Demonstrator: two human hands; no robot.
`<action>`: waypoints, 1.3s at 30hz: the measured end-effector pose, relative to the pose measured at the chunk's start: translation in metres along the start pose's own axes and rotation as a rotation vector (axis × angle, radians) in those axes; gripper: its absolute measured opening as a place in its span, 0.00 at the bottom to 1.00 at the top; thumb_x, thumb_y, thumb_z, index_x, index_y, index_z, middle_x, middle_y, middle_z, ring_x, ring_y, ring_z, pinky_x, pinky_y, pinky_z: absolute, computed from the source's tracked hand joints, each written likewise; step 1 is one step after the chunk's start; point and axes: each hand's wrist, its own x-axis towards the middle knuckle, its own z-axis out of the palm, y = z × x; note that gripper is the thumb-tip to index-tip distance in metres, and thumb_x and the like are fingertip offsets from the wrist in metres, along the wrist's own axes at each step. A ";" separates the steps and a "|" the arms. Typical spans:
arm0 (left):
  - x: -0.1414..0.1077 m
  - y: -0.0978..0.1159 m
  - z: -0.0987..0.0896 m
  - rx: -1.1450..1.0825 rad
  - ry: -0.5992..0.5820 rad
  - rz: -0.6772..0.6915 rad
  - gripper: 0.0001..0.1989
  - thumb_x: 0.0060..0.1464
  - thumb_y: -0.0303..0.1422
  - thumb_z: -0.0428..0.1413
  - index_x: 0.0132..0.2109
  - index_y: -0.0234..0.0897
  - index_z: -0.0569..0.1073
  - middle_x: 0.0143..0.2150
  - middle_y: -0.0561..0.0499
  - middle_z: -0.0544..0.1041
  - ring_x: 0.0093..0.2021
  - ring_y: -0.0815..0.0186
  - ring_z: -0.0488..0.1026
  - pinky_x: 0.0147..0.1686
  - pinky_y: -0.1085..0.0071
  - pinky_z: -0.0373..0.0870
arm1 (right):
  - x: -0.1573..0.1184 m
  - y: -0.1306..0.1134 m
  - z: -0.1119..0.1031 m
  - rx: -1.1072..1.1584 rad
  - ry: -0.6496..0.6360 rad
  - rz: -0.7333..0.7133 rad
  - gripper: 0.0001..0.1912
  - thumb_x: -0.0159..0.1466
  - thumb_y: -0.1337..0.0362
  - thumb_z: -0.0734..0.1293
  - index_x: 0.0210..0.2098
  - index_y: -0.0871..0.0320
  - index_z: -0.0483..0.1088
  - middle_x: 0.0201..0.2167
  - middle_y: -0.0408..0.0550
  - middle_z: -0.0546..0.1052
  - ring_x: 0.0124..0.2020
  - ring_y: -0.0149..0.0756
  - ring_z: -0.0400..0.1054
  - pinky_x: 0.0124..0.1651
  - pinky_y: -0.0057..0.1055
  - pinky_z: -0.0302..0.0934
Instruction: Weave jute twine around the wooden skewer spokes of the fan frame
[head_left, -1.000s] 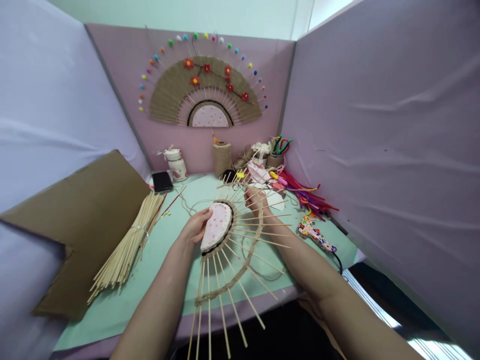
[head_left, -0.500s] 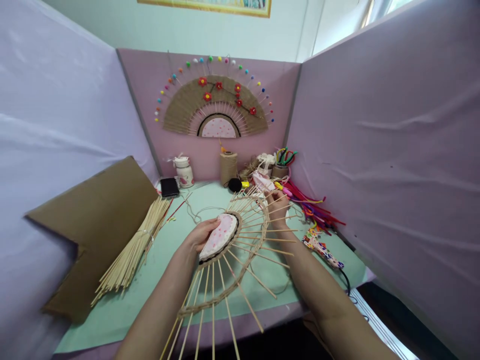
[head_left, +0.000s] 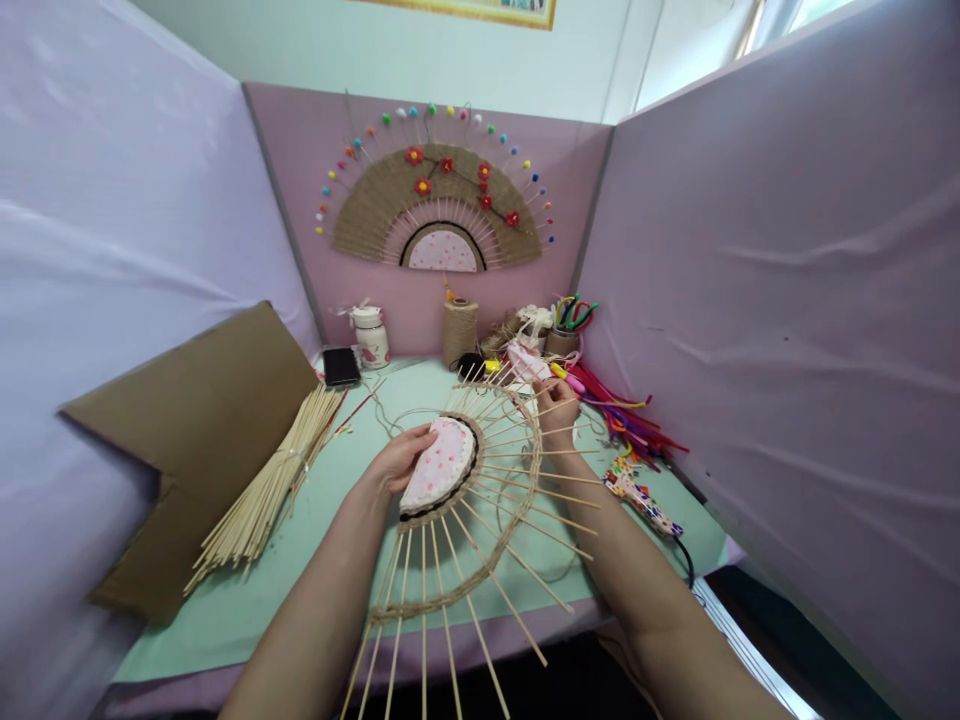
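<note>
A half-round fan frame (head_left: 441,468) of thin wooden sticks is held tilted over the table, its pink dotted centre edged with white and black. My left hand (head_left: 401,460) grips the straight side of that centre, thumb on top and the other fingers mostly hidden underneath. A band of woven brown twine (head_left: 537,455) curves across the sticks partway out. At the far right part of the frame, my right hand (head_left: 556,408) is closed in a pinch on the twine, among the stick tips. A loose strand trails below the frame.
A bundle of sticks (head_left: 266,480) and folded cardboard (head_left: 202,420) lie left. Behind stand a white bottle (head_left: 370,338), a phone (head_left: 342,367) and a twine spool (head_left: 460,335). Pipe cleaners (head_left: 622,415) and a patterned glue gun (head_left: 643,502) lie right. A finished fan (head_left: 450,200) hangs behind.
The fan frame has turned slightly, its near sticks shifting to the right. My right hand stays pinched near the far edge; my left hand keeps its hold. The view has moved a little.
</note>
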 end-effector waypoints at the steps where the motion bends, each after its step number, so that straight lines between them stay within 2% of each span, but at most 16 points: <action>1: 0.000 0.000 0.000 0.000 -0.003 0.002 0.08 0.55 0.19 0.55 0.43 0.26 0.74 0.34 0.42 0.82 0.27 0.66 0.79 0.31 0.73 0.77 | 0.000 0.000 0.000 0.000 0.001 0.002 0.20 0.54 0.48 0.68 0.21 0.55 0.59 0.19 0.36 0.57 0.23 0.29 0.50 0.27 0.29 0.48; 8: -0.004 0.002 0.004 -0.007 0.033 0.010 0.08 0.56 0.17 0.53 0.41 0.26 0.74 0.33 0.42 0.82 0.27 0.67 0.78 0.30 0.74 0.77 | -0.002 -0.005 0.001 0.001 -0.032 0.036 0.22 0.53 0.46 0.68 0.20 0.55 0.58 0.17 0.36 0.56 0.21 0.27 0.49 0.25 0.28 0.46; 13: -0.004 0.003 0.004 -0.005 0.030 -0.002 0.09 0.55 0.17 0.54 0.43 0.26 0.74 0.33 0.43 0.82 0.26 0.68 0.78 0.30 0.75 0.77 | 0.000 0.000 0.002 0.010 -0.066 0.078 0.20 0.52 0.46 0.68 0.23 0.56 0.63 0.16 0.35 0.57 0.20 0.27 0.48 0.23 0.28 0.44; 18: -0.003 0.002 0.002 0.003 0.022 -0.028 0.12 0.55 0.18 0.54 0.46 0.26 0.74 0.35 0.41 0.82 0.28 0.66 0.79 0.31 0.73 0.77 | 0.005 0.002 0.001 0.040 -0.061 0.086 0.18 0.52 0.49 0.69 0.25 0.57 0.66 0.19 0.37 0.62 0.22 0.27 0.53 0.26 0.27 0.49; 23: -0.004 0.002 0.000 0.014 -0.008 -0.059 0.09 0.54 0.18 0.55 0.43 0.25 0.75 0.34 0.41 0.82 0.27 0.66 0.79 0.32 0.73 0.78 | 0.009 0.004 0.000 0.108 -0.025 0.103 0.19 0.51 0.48 0.69 0.29 0.58 0.67 0.22 0.38 0.65 0.24 0.28 0.57 0.28 0.27 0.53; 27: -0.003 0.000 -0.003 0.006 -0.045 -0.064 0.10 0.51 0.19 0.60 0.42 0.26 0.75 0.34 0.42 0.82 0.28 0.66 0.79 0.31 0.74 0.78 | 0.014 0.007 -0.005 0.156 -0.022 0.131 0.20 0.51 0.48 0.70 0.31 0.58 0.67 0.21 0.36 0.64 0.22 0.27 0.56 0.27 0.27 0.53; 34: -0.006 0.004 -0.002 0.057 -0.035 -0.106 0.12 0.52 0.20 0.59 0.46 0.27 0.75 0.35 0.42 0.82 0.27 0.66 0.79 0.31 0.73 0.78 | 0.029 0.012 -0.018 0.211 -0.104 0.194 0.22 0.47 0.48 0.72 0.30 0.58 0.68 0.20 0.36 0.66 0.22 0.26 0.58 0.28 0.27 0.54; 39: -0.010 0.006 0.000 0.051 -0.065 -0.110 0.10 0.52 0.20 0.59 0.43 0.26 0.76 0.34 0.42 0.82 0.28 0.65 0.79 0.32 0.73 0.78 | 0.031 0.014 -0.019 0.214 -0.189 0.264 0.21 0.45 0.48 0.73 0.28 0.58 0.68 0.18 0.36 0.66 0.20 0.26 0.57 0.26 0.27 0.53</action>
